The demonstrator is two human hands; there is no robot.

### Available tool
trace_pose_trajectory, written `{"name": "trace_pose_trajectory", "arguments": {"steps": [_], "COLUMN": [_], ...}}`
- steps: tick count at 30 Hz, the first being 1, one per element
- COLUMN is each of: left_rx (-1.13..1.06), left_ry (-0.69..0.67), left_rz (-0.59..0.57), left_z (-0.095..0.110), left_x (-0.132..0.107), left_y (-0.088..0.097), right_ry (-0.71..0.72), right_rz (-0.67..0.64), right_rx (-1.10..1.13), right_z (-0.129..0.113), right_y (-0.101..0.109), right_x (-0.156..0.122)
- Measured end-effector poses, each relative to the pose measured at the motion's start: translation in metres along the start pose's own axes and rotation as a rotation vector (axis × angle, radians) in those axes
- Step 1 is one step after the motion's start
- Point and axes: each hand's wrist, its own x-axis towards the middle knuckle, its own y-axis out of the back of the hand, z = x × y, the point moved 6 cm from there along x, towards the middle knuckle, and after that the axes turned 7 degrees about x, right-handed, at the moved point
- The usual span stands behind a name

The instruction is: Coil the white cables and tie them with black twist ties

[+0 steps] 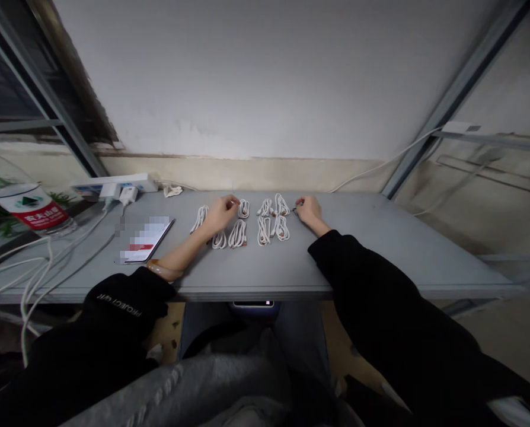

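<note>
Several small coiled white cables lie in two groups on the grey table top [291,261], among them a coil [243,208] just past my left hand [220,214]. That hand's fingertips pinch together at the coil's upper end, and I cannot tell whether they hold anything. My right hand [308,212] rests to the right of the coils, with its fingertips closed on a small dark item [294,209]. The item is too small to identify. Both forearms lie on the table's front part, the left wrist wearing a bangle [163,270].
A smartphone [147,240] with a blurred screen lies left of the coils. Behind it, a white power strip [116,185] holds plugged-in chargers, with white cables trailing over the table's left edge. A large water bottle [25,201] stands at far left. A wall runs along the back.
</note>
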Motion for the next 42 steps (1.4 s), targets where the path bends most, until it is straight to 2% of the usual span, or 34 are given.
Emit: {"name": "trace_pose_trajectory", "arguments": {"steps": [15,20,24,29,32,34,38,42], "left_rx": [-0.007,0.005,0.012,0.001,0.000,-0.001,-0.017,-0.019], "left_ry": [0.005,-0.001,-0.005,-0.015,-0.008,-0.002,-0.016,-0.025], "left_rz": [-0.007,-0.024,-0.016,-0.017,-0.017,-0.010,-0.001,-0.003], "left_z": [0.001,0.001,0.000,-0.001,0.000,0.000,-0.001,-0.002], "left_x": [0.000,-0.001,0.000,0.000,0.000,0.000,0.001,0.001], "left_y": [0.000,0.001,-0.001,-0.002,-0.001,-0.001,-0.003,-0.004], "right_ry": [0.099,0.106,0.048,-0.029,0.016,0.074,0.169,0.194], "right_rz": [0.103,0.206,0.182,0.075,-0.021,-0.130,-0.418,-0.552], "right_rx": [0.153,0.298,0.438,0.521,0.565,0.569,0.401,0.197], "right_z": [0.002,0.004,0.012,0.023,0.023,0.019,0.007,0.005], "right_y": [-0.001,0.005,0.008,0.017,0.028,0.033,0.031,0.023], "right_x": [0.014,0.017,0.021,0.028,0.030,0.027,0.013,0.005]}}
